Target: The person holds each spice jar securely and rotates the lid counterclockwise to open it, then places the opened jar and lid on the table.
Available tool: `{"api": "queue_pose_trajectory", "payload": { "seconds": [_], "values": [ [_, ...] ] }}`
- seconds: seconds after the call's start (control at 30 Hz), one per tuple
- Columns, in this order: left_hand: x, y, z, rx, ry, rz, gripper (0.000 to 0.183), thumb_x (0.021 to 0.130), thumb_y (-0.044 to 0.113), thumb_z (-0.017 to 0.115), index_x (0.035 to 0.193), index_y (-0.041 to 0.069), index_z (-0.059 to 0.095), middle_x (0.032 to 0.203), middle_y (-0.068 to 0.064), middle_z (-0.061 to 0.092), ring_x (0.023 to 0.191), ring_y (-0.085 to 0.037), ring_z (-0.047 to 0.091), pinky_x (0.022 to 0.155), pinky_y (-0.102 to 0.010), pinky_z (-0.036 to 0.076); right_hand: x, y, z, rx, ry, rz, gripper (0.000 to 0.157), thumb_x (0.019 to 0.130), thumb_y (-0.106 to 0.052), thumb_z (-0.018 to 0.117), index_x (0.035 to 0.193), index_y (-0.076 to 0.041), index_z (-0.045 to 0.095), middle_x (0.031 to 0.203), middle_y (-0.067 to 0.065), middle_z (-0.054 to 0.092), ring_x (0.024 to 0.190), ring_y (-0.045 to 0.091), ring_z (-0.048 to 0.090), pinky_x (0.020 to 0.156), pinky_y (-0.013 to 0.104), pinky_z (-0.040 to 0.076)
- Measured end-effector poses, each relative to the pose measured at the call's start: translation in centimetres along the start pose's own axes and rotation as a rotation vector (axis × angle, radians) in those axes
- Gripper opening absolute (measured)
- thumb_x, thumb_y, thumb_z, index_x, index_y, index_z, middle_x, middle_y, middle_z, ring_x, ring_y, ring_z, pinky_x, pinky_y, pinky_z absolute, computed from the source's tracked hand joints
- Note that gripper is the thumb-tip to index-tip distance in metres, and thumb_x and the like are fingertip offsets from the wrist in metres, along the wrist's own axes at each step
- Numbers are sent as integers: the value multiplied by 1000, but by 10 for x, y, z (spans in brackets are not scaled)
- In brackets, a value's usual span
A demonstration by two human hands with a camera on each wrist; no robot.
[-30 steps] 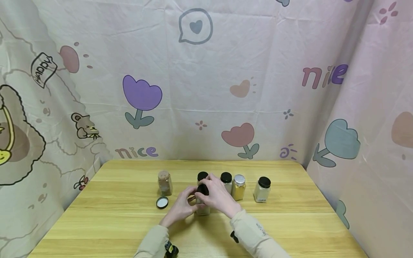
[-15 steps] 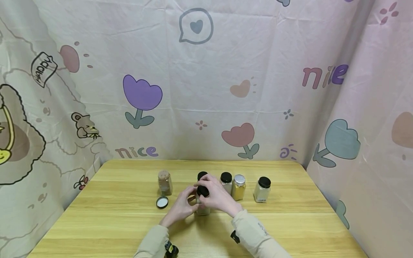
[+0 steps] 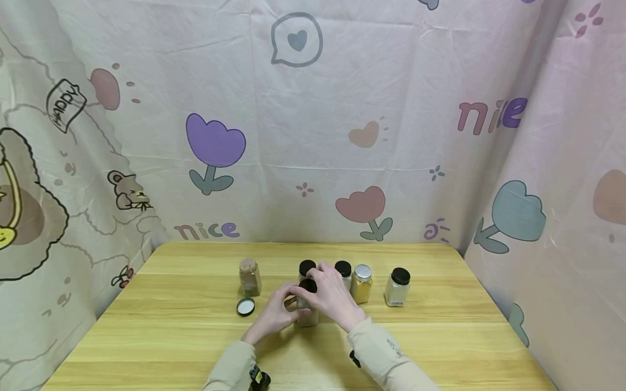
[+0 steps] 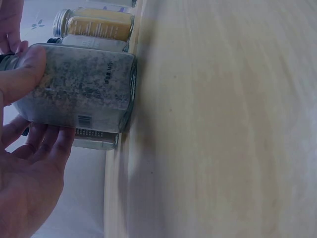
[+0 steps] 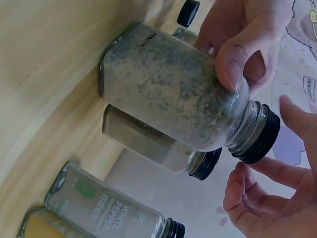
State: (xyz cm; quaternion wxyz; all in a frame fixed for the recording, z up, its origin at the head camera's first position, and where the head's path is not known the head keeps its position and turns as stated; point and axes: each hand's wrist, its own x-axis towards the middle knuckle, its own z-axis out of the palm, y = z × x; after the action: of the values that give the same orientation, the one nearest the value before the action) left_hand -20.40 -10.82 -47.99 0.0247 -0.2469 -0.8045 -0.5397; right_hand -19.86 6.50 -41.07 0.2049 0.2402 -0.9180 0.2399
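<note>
A clear glass spice jar (image 3: 308, 319) with greyish speckled contents stands upright on the table in front of me. My left hand (image 3: 276, 312) grips it around the upper body, thumb on one side and fingers on the other in the left wrist view. The thumb and curled fingers of my right hand (image 3: 335, 296) are around the jar's black lid (image 5: 262, 136). Glass threads show below that lid in the right wrist view, so it sits high on the neck. Close behind stands another black-lidded jar (image 5: 153, 144).
At left are a brown-filled jar (image 3: 250, 281) with a perforated top and an upturned black lid (image 3: 246, 307). To the right stand a white pepper jar (image 5: 109, 203), a silver-lidded yellow jar (image 3: 362, 285) and a black-lidded pale jar (image 3: 398, 289). A patterned curtain (image 3: 293, 108) hangs behind the table.
My right hand has turned back and forth over the lid, its fingers shifting around it. My left hand and the jar have stayed in place.
</note>
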Motion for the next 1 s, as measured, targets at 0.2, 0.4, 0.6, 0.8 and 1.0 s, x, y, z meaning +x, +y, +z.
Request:
{"api": "queue_pose_trajectory", "payload": {
  "seconds": [0.2,0.4,0.6,0.8,1.0],
  "values": [
    [0,-1,0,13,-8,30,48,84,13,82,127,4,62,124,-14,62,121,-34,62,108,-41,53,1,1,-1,67,-37,-14,25,84,-32,81,93,-10,75,85,2,62,75,12,52,63,18,42],
    [1,-2,0,-3,-17,23,52,84,15,82,129,1,60,127,-17,61,122,-37,60,109,-41,52,3,3,-4,158,-79,-41,23,84,-21,80,101,-6,77,97,5,70,92,20,65,78,30,56],
    [2,-2,0,-9,-23,15,53,85,15,81,130,2,58,127,-18,60,122,-37,60,109,-41,52,4,3,-8,194,-153,-45,27,83,-15,77,109,-5,76,108,7,70,103,23,65,89,39,57],
    [2,-3,0,-18,-16,9,55,83,11,82,132,2,58,125,-16,61,121,-35,61,109,-38,52,3,4,-10,219,-188,-94,31,84,-12,73,114,-6,74,116,7,68,112,25,62,98,42,54],
    [1,-3,0,22,-13,29,53,84,8,81,131,1,59,125,-18,60,121,-36,61,107,-43,53,0,4,-2,83,-55,-113,38,87,-34,78,110,-4,73,106,9,64,105,25,57,90,41,53]
  ]
}}
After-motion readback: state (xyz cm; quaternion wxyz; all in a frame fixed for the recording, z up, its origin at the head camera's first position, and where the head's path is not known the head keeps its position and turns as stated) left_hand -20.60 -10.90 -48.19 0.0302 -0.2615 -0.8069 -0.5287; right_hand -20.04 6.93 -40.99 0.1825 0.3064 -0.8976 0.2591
